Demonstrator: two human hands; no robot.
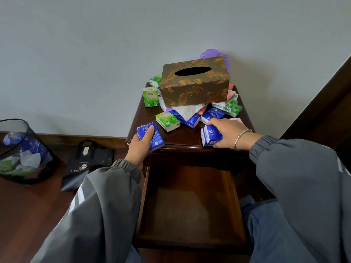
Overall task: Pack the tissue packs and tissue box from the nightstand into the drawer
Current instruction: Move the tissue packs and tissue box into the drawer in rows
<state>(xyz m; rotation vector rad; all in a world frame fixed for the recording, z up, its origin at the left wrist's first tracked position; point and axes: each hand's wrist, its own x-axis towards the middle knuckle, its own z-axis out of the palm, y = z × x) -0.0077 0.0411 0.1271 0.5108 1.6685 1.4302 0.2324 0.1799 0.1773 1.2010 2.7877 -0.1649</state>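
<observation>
My left hand (139, 147) is curled round a blue tissue pack (152, 136) at the front left corner of the nightstand (182, 138), thumb across its face. My right hand (229, 134) grips a second blue pack (210, 136) that stands on the front right edge of the top, fingers laid over it and thumb beneath. A metal bangle (241, 138) sits on the right wrist.

The brown and gold tissue box (195, 82) rests tilted at the back of the top, on a heap of loose packs. Around it:
- one green pack (150, 96) upright at its left;
- one green pack (167, 121) lying in front, between my hands;
- further blue, green and pink packs under and to the right of it.

The drawer (190, 205) stands pulled out below the top, between my sleeves.

On the floor at left are a dark waste bin (22, 150) and a black tote bag (87, 164).
</observation>
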